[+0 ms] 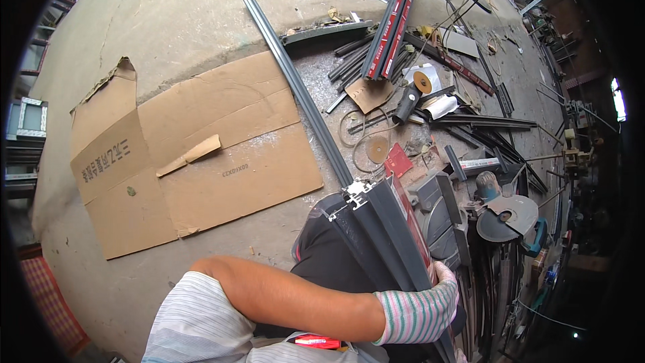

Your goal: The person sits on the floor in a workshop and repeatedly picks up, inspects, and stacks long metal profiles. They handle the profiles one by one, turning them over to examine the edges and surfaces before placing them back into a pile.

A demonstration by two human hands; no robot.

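Observation:
My left hand (430, 299), in a striped knit glove, reaches across my body from the left. Its fingers curl round the edge of dark grey metal profiles (386, 228), which slant over my lap. Their cut ends, with bright hollow sections, point away from me. A longer grey profile (295, 87) runs on from beside those ends toward the far left, over the edge of the cardboard. Red-and-white film shows along the right side of the held profiles. At the bottom edge a small pale patch may be my right hand; its fingers are hidden.
A flattened cardboard sheet (235, 175) lies on the concrete floor at left. To the right stands a cut-off saw (504, 218) with a toothed blade. Beyond are an angle grinder (408, 102), loose discs, a red-filmed profile bundle (393, 23) and scattered offcuts.

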